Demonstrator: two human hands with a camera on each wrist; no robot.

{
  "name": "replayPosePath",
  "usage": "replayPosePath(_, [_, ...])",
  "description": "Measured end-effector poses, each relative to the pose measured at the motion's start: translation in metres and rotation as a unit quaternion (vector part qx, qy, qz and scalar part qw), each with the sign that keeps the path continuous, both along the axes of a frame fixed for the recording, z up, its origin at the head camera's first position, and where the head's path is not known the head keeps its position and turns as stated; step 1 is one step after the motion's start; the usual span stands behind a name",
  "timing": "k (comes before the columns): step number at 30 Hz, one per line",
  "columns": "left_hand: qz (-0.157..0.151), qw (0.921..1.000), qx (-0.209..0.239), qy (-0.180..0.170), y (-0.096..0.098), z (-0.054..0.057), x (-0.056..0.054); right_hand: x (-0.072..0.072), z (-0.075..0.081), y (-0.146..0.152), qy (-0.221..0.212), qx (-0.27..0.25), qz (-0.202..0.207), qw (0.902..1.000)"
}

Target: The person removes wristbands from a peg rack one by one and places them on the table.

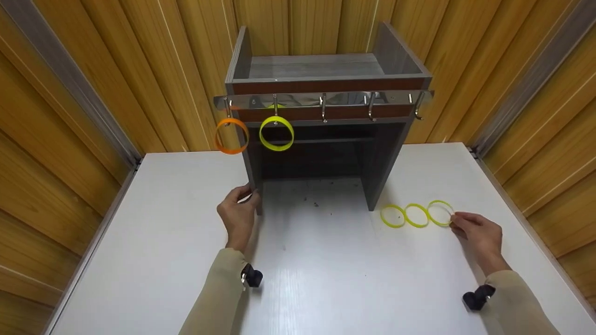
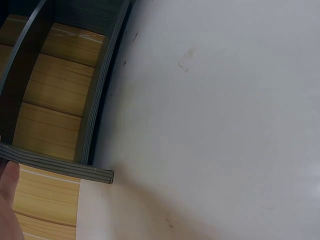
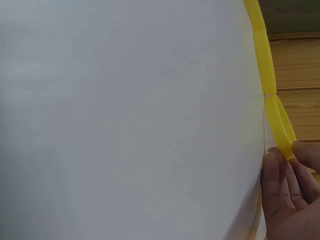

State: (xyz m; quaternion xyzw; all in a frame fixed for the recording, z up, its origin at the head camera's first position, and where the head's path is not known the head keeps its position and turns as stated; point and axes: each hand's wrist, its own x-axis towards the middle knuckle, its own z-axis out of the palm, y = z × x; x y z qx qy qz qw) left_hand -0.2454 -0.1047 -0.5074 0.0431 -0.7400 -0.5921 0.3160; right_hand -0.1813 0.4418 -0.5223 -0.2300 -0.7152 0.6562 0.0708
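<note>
The right hand is pinching the rightmost thin yellow ring in its fingers; the left hand, fingers curled, is gripping the grey wooden rack by its left side.

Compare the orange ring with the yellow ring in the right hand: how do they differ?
Colour: the orange ring is orange, the held ring yellow. Support: the orange ring hangs from the leftmost hook; the held ring is pinched by the right hand. Both are round, open bands.
</note>
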Motion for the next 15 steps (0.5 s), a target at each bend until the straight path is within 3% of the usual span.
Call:
replayPosePath(3, [-0.001, 1.0, 0.0, -0.002, 0.0, 0.0, 0.0, -0.0006, -0.0001, -0.0005, -0.004, 0.018, -0.002, 0.9998])
replayPosePath(11, [0.002, 0.9999, -0.007, 0.007, -0.0003, -0.0005, 0.0001, -0.0004, -0.0001, -0.0012, -0.036, 0.125, 0.014, 0.9913])
replayPosePath(15, [0.003, 0.9999, -0.009, 0.005, -0.0003, -0.0006, 0.0003, 0.0002, 0.0009, 0.0002, -0.04, 0.131, 0.014, 0.9904])
